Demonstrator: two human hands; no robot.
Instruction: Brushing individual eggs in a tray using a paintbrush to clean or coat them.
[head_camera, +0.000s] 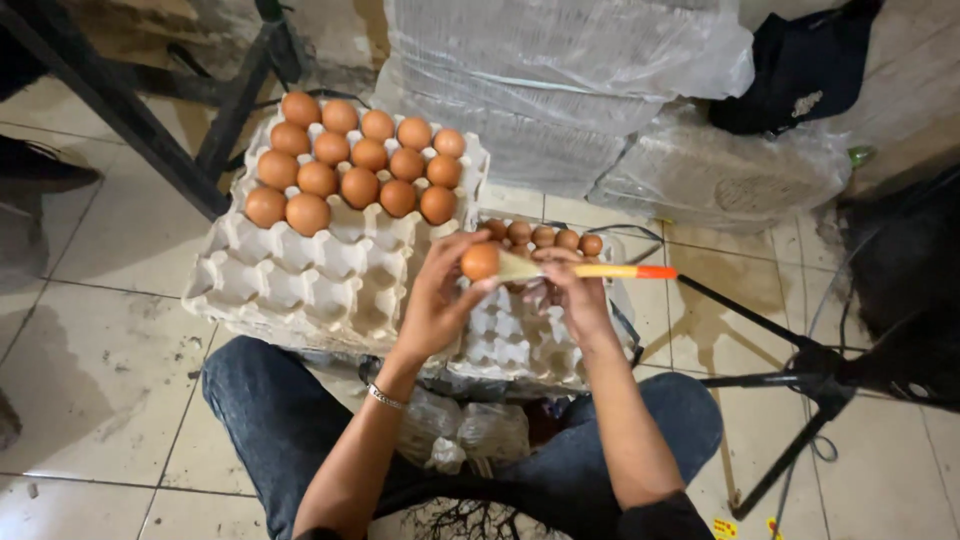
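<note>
Head view shows the left hand (435, 300) pinching a brown egg (480, 261) above the egg trays (300, 290), the right hand (570, 290) closed on a brush (590, 270); hard brushing could knock it loose, I'd say.
</note>
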